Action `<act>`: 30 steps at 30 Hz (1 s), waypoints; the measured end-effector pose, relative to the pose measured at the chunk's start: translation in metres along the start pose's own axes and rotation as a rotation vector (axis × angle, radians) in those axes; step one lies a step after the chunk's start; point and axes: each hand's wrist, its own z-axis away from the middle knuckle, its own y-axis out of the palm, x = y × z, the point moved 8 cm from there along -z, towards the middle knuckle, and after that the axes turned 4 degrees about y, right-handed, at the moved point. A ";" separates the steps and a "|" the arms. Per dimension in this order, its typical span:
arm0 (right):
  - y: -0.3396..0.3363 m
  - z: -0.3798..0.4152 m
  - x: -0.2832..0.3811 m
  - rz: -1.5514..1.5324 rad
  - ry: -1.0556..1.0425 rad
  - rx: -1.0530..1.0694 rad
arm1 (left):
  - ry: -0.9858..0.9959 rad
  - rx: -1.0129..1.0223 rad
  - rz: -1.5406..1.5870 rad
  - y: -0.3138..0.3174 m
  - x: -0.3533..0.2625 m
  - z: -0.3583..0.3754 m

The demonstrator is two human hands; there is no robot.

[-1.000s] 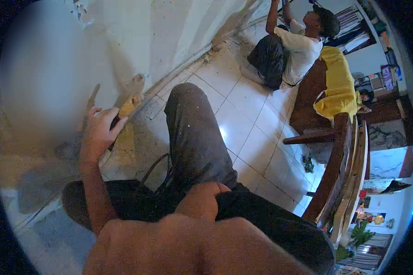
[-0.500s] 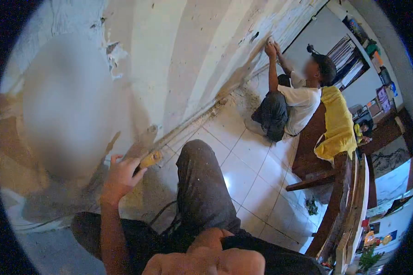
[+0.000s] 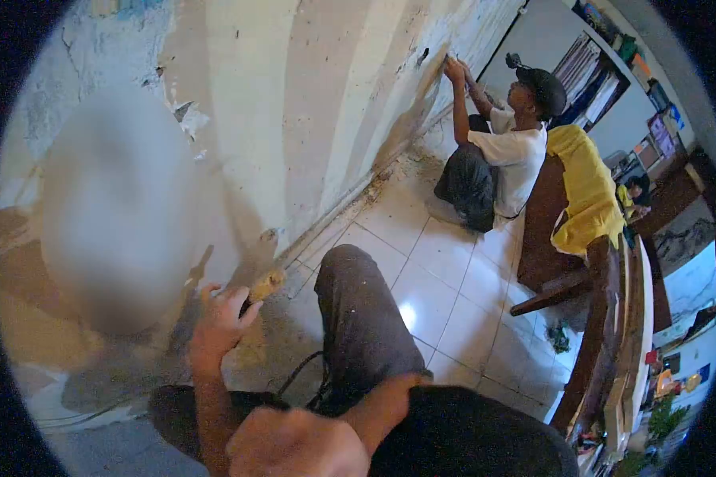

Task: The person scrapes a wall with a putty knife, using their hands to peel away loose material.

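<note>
My left hand (image 3: 221, 322) is closed around a short tool whose worn yellow-brown end (image 3: 267, 285) sticks out past the thumb, low beside the wall. The part inside the hand is hidden. Close to the camera at the bottom edge, my right hand (image 3: 298, 445) is blurred and looks curled, and anything in it is hidden. The wall (image 3: 254, 103) has faded stripes, peeling paint and a chipped patch. A large blurred oval covers part of the view at the left.
A person (image 3: 517, 151) in a cap and white shirt crouches farther along the wall, both hands raised against it. Crumbled debris (image 3: 410, 167) lies along the wall base on the tiled floor (image 3: 437, 246). Wooden furniture with a yellow cloth (image 3: 585, 191) stands at the right.
The view has shifted slightly. My right hand has moved left and forward, showing more forearm. My left hand keeps its hold on the tool. The other person's hands are still at the wall.
</note>
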 end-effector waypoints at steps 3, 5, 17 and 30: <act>-0.016 -0.007 -0.011 0.168 0.403 0.357 | 0.031 -0.026 -0.052 -0.001 0.002 0.002; -0.038 -0.001 -0.012 0.426 0.516 0.357 | 0.017 0.028 -0.078 0.003 0.005 -0.002; -0.210 0.068 -0.010 1.581 0.678 -0.106 | 0.172 0.066 -0.130 0.056 -0.009 -0.006; -0.210 0.096 -0.037 0.869 1.008 -0.275 | 0.252 -0.475 -0.239 -0.058 -0.056 0.005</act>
